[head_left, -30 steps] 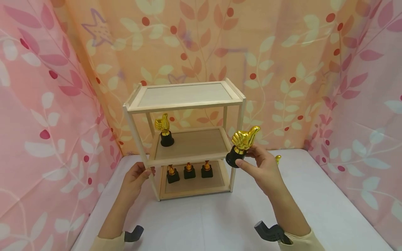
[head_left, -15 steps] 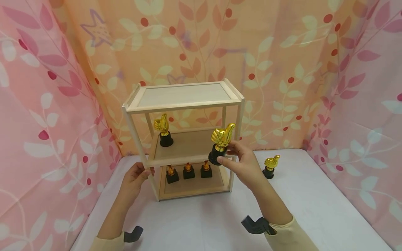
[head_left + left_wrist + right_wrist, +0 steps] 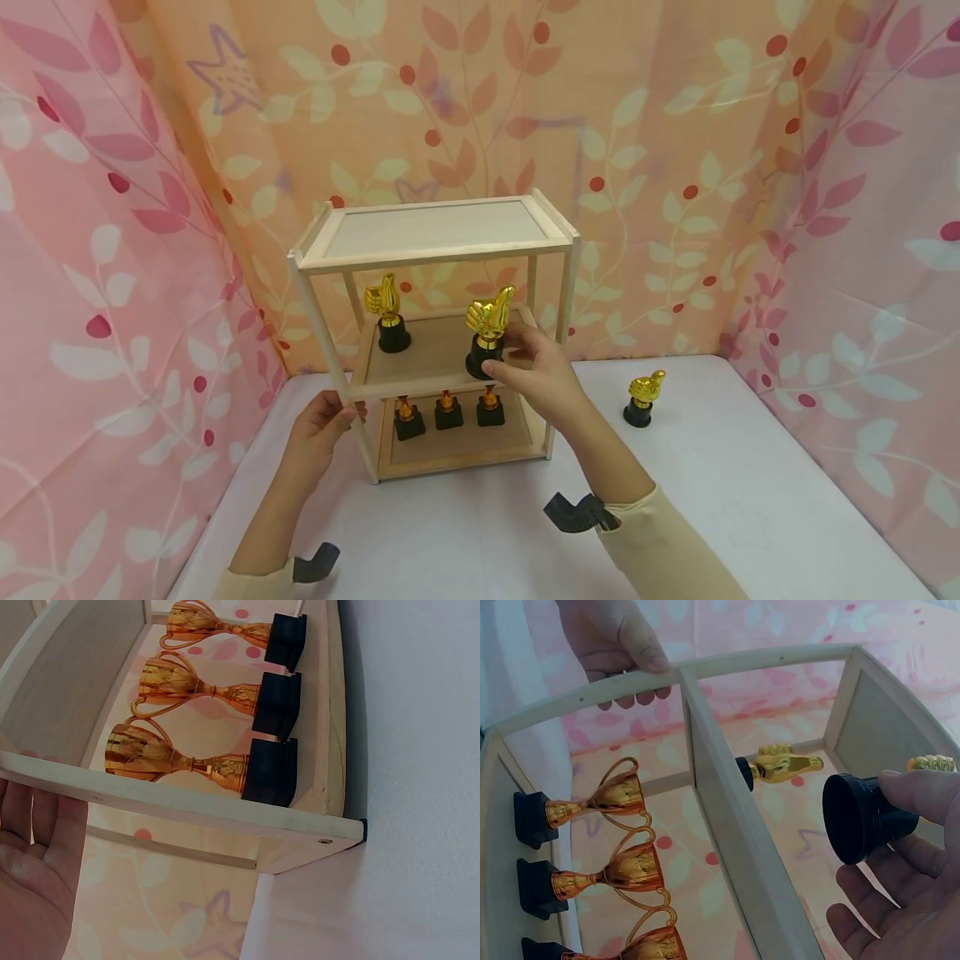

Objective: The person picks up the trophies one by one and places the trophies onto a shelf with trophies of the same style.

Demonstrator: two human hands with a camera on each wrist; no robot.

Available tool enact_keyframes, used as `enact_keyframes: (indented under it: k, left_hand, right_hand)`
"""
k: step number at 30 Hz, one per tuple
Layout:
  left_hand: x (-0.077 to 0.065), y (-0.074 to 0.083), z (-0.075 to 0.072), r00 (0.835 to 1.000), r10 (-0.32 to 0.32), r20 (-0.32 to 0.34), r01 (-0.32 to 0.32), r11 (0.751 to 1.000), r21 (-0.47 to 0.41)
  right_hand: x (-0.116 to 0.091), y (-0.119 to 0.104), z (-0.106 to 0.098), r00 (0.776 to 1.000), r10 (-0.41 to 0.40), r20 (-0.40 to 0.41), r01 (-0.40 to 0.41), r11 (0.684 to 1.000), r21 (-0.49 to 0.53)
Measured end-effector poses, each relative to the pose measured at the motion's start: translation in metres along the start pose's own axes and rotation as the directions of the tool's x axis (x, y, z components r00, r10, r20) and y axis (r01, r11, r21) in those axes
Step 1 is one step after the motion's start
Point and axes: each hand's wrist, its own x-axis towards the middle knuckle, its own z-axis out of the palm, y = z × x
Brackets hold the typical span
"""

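Observation:
A gold thumbs-up trophy (image 3: 486,329) with a round black base is pinched by my right hand (image 3: 540,375), upright at the front of the middle tier. In the right wrist view its black base (image 3: 870,819) shows its underside, raised off the tier. My left hand (image 3: 315,433) holds the left front post of the pale wooden rack (image 3: 435,260), just below the middle tier. Another thumbs-up trophy (image 3: 393,321) stands on that tier at the left. Three gold cup trophies line the bottom tier, the middle cup (image 3: 176,681) plain in the left wrist view.
A third thumbs-up trophy (image 3: 642,402) stands on the white tabletop (image 3: 720,500) to the right of the rack. Patterned cloth (image 3: 652,167) hangs behind and on both sides. The rack's top tier (image 3: 438,229) lies above the held trophy.
My right hand has carried the thumbs-up trophy leftward, from outside the rack's right post to the middle tier's front. The trophy on the table has come into full view. My left hand stays on the post.

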Motion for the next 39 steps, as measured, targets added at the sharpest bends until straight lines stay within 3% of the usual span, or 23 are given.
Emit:
enact_keyframes:
  k: [6,16,21,29,39]
  left_hand:
    - [0.001,0.001,-0.001,1.0,-0.01,0.0,0.01,1.0,0.016]
    - [-0.001,0.001,-0.001,1.0,-0.008,0.001,0.008,1.0,-0.007]
    - [-0.001,0.001,-0.001,1.0,-0.006,0.001,0.006,1.0,0.015]
    - [-0.001,-0.002,-0.001,1.0,0.001,0.008,-0.001,1.0,-0.023]
    - [0.0,-0.001,0.0,1.0,0.009,0.006,-0.008,1.0,-0.008]
  right_hand:
    - [0.022,-0.001,0.009,0.999,-0.048,-0.011,0.047,0.998,-0.051]
    - [0.052,0.0,0.024,0.997,-0.065,0.052,0.071,0.992,-0.108]
    - [0.062,0.003,0.031,0.996,-0.052,0.076,0.062,0.99,-0.129]
    - [0.075,0.002,0.039,0.995,0.006,0.096,0.011,0.985,-0.172]
    - [0.095,0.005,0.047,0.991,0.06,0.118,-0.041,0.986,-0.161]
